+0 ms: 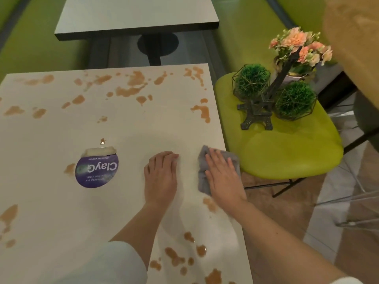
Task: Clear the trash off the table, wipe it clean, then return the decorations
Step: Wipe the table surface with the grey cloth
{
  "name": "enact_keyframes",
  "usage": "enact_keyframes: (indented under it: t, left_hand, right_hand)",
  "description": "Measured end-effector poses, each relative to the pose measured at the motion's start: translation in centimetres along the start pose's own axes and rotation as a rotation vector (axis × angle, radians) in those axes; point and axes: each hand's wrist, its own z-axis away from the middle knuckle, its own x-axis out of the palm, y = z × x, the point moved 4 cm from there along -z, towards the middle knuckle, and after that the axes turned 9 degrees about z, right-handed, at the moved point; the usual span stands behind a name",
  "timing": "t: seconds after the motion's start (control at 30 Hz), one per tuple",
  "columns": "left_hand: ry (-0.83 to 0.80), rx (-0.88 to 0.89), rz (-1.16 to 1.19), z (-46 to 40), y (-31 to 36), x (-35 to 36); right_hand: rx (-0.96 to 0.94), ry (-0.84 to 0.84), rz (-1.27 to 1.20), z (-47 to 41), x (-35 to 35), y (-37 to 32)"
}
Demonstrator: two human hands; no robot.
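I see a lime-green plastic chair seat [287,152] just off the right edge of the pale rectangular table [51,212], carrying the decorations: a dark metal Eiffel Tower figure [260,111], two round green moss balls in black wire frames [251,80] [295,100], and a pot of peach artificial flowers [301,48] behind them. A second grey table [135,15] stands beyond the far edge. Brown liquid stains [131,87] are scattered along my table's far edge, left edge and near right corner; the stretch around my hands looks wiped. A round purple "ClayGo" sticker [97,171] sits on the tabletop left of my hands, its top part peeled. My left hand [161,177] lies flat on the table, fingers straight and together, holding nothing. My right hand [222,175] presses a grey cloth [203,167] against the right edge, fingers spread and extended over it, part of the cloth overhanging.
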Motion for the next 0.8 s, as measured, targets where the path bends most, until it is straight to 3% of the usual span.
enact_keyframes:
  t: [0.13,0.27,0.37,0.57,0.73,0.8]
  left_hand:
    - [0.002,0.016,-0.016,0.1,-0.1,0.3]
    - [0.019,-0.035,0.004,0.0,-0.4,0.5]
    - [0.04,-0.055,-0.009,0.1,-0.4,0.3]
    - [0.031,-0.056,-0.046,0.0,-0.2,0.3]
    - [0.027,-0.056,-0.036,0.0,-0.1,0.2]
    - [0.03,-0.057,-0.032,0.1,-0.1,0.2]
  right_hand:
    - [0.139,-0.002,0.051,-3.0,0.0,0.0]
    - [-0.041,0.008,0.049,-1.4,0.1,-3.2]
    - [-0.11,-0.018,0.038,0.4,-0.2,-1.7]
    - [0.114,-0.006,0.071,-4.0,-0.3,-0.5]
    - [-0.161,-0.062,0.013,-2.4,-0.2,-1.9]
    - [-0.096,-0.049,0.039,-3.6,-0.3,0.0]
